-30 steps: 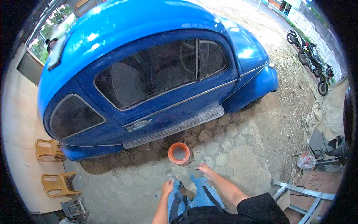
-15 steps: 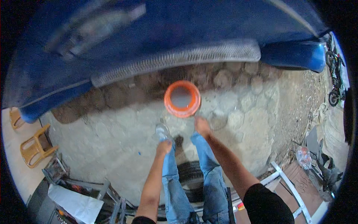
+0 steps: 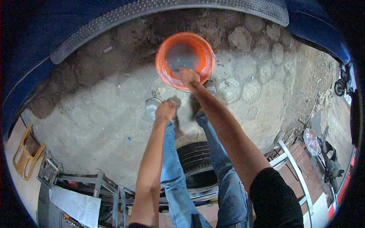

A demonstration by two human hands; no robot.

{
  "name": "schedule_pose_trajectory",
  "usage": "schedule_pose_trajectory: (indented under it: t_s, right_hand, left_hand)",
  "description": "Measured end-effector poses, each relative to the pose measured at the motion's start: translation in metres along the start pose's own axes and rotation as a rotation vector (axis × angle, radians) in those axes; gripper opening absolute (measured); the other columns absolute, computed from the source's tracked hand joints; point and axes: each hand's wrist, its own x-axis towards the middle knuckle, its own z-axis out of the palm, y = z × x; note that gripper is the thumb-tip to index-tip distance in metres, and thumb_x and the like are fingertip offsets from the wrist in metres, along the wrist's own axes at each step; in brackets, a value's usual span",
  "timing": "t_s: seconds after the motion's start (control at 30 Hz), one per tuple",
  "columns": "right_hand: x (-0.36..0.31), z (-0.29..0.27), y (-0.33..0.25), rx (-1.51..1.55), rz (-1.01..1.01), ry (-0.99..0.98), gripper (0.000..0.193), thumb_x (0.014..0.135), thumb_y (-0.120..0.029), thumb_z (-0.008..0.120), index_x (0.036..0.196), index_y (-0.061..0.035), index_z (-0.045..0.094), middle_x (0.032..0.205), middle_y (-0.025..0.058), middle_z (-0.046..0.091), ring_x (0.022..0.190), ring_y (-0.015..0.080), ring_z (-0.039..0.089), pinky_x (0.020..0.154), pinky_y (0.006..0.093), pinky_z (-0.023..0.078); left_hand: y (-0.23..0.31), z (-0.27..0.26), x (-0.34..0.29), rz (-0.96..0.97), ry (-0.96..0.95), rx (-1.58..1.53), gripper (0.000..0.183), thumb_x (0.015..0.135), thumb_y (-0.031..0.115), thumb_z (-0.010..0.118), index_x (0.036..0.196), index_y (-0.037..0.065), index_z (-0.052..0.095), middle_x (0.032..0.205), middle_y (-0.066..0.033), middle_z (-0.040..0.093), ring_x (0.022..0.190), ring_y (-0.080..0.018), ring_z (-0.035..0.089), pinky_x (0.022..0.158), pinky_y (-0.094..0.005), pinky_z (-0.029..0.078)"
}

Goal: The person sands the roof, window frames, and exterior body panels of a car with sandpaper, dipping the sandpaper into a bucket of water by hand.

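An orange bucket with greyish water in it stands on the ground ahead of me. My right hand reaches over the bucket's near rim, its fingers curled and pointing down at the water. What it holds, if anything, is hidden. Lower and to the left, my left hand hovers above my left shin, closed. A small dark greyish patch shows by its fingers, too blurred to name. A thin wire handle hangs along the bucket's near side.
A blue vehicle body with a textured grey step spans the far side. Behind my legs lies a black tyre. A tan plastic chair and metal frames stand left; a silver metal frame stands right.
My right hand has moved from beside the bucket to over its near rim. The bucket appears larger and higher in view, and the vehicle has shifted up. My left hand has risen slightly.
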Motion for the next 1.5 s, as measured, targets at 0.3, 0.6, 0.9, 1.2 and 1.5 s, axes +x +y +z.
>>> schedule_pose_trajectory:
  t_s: [0.3, 0.6, 0.9, 1.2, 1.5]
  right_hand:
    - [-0.094, -0.139, -0.005, 0.902, 0.409, 0.396, 0.043, 0.089, -0.014, 0.047, 0.129, -0.0082, 0.059, 0.114, 0.0163, 0.068, 0.107, 0.0335, 0.064, 0.097, 0.0391, 0.047]
    - [-0.25, -0.386, -0.138, 1.328, -0.048, 0.476, 0.032, 0.084, -0.017, 0.078, 0.111, -0.0021, 0.07, 0.102, 0.0046, 0.073, 0.09, 0.015, 0.068, 0.082, 0.031, 0.054]
    - [-0.364, -0.675, -0.216, 0.975, -0.55, 0.927, 0.029, 0.089, -0.028, 0.072, 0.101, -0.002, 0.069, 0.079, 0.0114, 0.071, 0.073, 0.0182, 0.067, 0.07, 0.035, 0.052]
    - [-0.321, -0.893, -0.286, 0.547, -0.703, 1.687, 0.031, 0.094, -0.012, 0.059, 0.124, -0.0079, 0.065, 0.115, 0.0121, 0.057, 0.108, 0.0329, 0.057, 0.092, 0.0422, 0.047]
    - [-0.278, -0.941, -0.347, 0.218, -0.61, 1.666, 0.035, 0.078, -0.01, 0.066, 0.113, -0.0151, 0.069, 0.113, 0.0091, 0.067, 0.111, 0.0306, 0.059, 0.1, 0.042, 0.042]
  left_hand:
    - [-0.007, -0.036, -0.156, -0.147, -0.076, 0.198, 0.04, 0.095, 0.035, 0.044, 0.12, 0.01, 0.064, 0.125, -0.0161, 0.065, 0.117, -0.0334, 0.061, 0.1, -0.047, 0.049]
    - [0.007, -0.131, -0.344, -0.067, 0.371, -0.134, 0.038, 0.096, 0.037, 0.048, 0.112, 0.012, 0.07, 0.116, -0.016, 0.069, 0.111, -0.0385, 0.063, 0.094, -0.0468, 0.05]
    - [0.127, -0.218, -0.485, 0.306, 0.822, -0.582, 0.03, 0.098, 0.03, 0.055, 0.114, 0.01, 0.069, 0.092, -0.0097, 0.072, 0.086, -0.0208, 0.067, 0.075, -0.033, 0.051]
    - [0.212, -0.315, -0.569, 0.635, 0.986, -0.944, 0.024, 0.103, 0.019, 0.052, 0.113, 0.006, 0.069, 0.086, 0.001, 0.063, 0.075, -0.0064, 0.055, 0.067, -0.0229, 0.046]
    - [0.269, -0.494, -0.64, 0.925, 1.349, -0.539, 0.02, 0.099, 0.01, 0.053, 0.106, 0.001, 0.07, 0.089, -0.0057, 0.066, 0.082, -0.0123, 0.062, 0.076, -0.027, 0.049]
